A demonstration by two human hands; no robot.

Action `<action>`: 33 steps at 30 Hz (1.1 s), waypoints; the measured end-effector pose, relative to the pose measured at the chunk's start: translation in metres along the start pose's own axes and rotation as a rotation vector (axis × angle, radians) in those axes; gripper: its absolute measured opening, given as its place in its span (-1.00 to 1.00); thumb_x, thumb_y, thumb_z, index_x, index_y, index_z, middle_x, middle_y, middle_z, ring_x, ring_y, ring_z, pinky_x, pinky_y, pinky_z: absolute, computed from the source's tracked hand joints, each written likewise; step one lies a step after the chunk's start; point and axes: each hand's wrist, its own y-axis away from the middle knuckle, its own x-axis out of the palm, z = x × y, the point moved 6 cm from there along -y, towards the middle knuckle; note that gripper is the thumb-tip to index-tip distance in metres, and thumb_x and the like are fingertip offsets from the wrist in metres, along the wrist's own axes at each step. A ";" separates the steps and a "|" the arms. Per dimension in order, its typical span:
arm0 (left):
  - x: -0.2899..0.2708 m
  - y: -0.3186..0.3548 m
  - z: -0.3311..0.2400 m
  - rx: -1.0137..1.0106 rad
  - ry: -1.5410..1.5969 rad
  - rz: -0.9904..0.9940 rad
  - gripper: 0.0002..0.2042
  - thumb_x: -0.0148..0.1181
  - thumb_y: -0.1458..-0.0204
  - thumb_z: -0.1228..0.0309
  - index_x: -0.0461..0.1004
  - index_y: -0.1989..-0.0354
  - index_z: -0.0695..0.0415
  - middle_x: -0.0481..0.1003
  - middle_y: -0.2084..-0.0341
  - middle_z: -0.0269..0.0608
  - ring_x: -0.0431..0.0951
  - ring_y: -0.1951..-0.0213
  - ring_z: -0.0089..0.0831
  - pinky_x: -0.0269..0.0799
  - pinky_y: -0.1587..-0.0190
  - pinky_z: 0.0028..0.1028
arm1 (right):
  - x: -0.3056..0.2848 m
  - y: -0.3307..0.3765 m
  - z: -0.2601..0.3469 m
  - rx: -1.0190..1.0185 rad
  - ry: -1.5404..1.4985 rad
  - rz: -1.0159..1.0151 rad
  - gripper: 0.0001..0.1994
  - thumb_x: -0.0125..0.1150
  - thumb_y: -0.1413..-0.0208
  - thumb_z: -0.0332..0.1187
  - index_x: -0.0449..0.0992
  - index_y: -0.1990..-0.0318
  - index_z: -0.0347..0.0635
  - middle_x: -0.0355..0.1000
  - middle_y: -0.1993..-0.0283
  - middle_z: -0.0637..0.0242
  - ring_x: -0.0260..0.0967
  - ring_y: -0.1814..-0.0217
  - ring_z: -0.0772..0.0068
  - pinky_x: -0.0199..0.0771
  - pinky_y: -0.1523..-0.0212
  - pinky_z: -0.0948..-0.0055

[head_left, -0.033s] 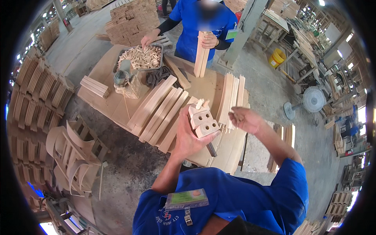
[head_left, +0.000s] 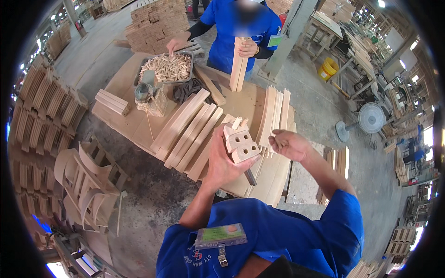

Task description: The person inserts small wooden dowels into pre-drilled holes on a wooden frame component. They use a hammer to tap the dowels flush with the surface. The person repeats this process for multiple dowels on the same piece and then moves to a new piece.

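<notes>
My left hand [head_left: 221,160] is closed around a bundle of wooden bars [head_left: 242,144], their ends tilted up toward me. Round holes show in the nearer ends, and two wooden dowels [head_left: 237,123] stick out of the farthest one. To the right of the bundle and apart from it, my right hand [head_left: 292,146] has its fingers curled around a few small wooden dowels [head_left: 282,143], partly hidden by the fingers. Just beyond that hand lie several bars [head_left: 273,111] with dowels in their ends.
More bars [head_left: 185,132] lie on the cardboard-covered table [head_left: 125,127]. Farther back are a tray of dowels [head_left: 164,68], a glue container [head_left: 144,92] and a dark cloth [head_left: 187,90]. Opposite, a co-worker [head_left: 227,32] holds two upright bars and reaches into the tray. A fan [head_left: 371,118] stands right.
My right hand has shifted very slightly toward me, with its fingers still curled. My left hand and the bundle stay in place.
</notes>
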 end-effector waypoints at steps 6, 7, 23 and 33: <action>0.000 -0.004 0.003 -0.012 0.031 -0.038 -0.04 0.73 0.19 0.38 0.16 -0.34 0.29 0.40 -0.06 -0.06 0.54 -0.07 -0.36 0.56 -0.12 -0.32 | 0.032 0.019 0.012 -0.266 0.148 0.172 -0.61 0.13 -0.37 -0.58 0.25 -0.28 -0.29 0.54 -0.04 0.00 0.61 -0.02 0.20 0.70 0.05 0.35; 0.002 -0.004 0.002 0.004 0.041 -0.040 -0.04 0.73 0.19 0.38 0.15 -0.34 0.29 0.40 -0.06 -0.07 0.54 -0.07 -0.36 0.57 -0.12 -0.32 | 0.027 0.019 0.009 -0.267 0.160 0.176 -0.64 0.13 -0.38 -0.55 0.26 -0.26 -0.32 0.54 -0.04 0.01 0.62 0.00 0.20 0.71 0.06 0.33; 0.000 -0.011 -0.010 0.042 -0.153 -0.067 -0.02 0.74 0.17 0.30 0.13 -0.36 0.26 0.42 -0.05 -0.06 0.55 -0.05 -0.35 0.55 -0.12 -0.29 | 0.024 0.031 -0.004 -0.232 0.386 0.226 -0.73 0.17 -0.45 -0.36 0.49 -0.18 -0.27 0.62 0.06 0.15 0.62 0.19 0.39 0.64 0.21 0.48; 0.008 -0.014 0.007 -0.006 0.002 -0.075 -0.07 0.71 0.18 0.32 0.17 -0.32 0.27 0.39 -0.04 -0.06 0.51 -0.08 -0.31 0.51 -0.14 -0.26 | 0.076 0.074 0.072 -0.488 0.755 0.250 -0.77 0.22 -0.46 -0.22 0.49 -0.05 -0.17 0.58 0.30 0.31 0.34 0.55 0.74 0.29 0.53 0.68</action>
